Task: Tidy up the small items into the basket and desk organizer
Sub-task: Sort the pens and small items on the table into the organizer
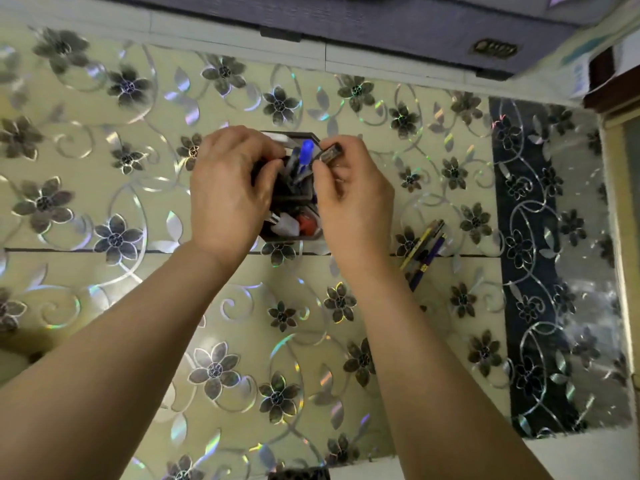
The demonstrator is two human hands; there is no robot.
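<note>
A dark desk organizer (294, 195) stands in the middle of the flower-patterned table. A blue-capped pen (306, 152) and other pens stick up in its far compartment; a red item (307, 223) and a white item (285, 225) lie in the near one. My left hand (230, 188) wraps around the organizer's left side. My right hand (349, 199) is at its right side, and its fingertips pinch a small dark object (330, 154) over the rim. Several loose pens (424, 249) lie on the table just right of my right wrist.
The table carries a shiny floral film (138, 188) with a dark strip (526, 258) along its right part. A grey window sill and frame (346, 26) run along the far edge. A wooden edge (609, 81) shows at the upper right.
</note>
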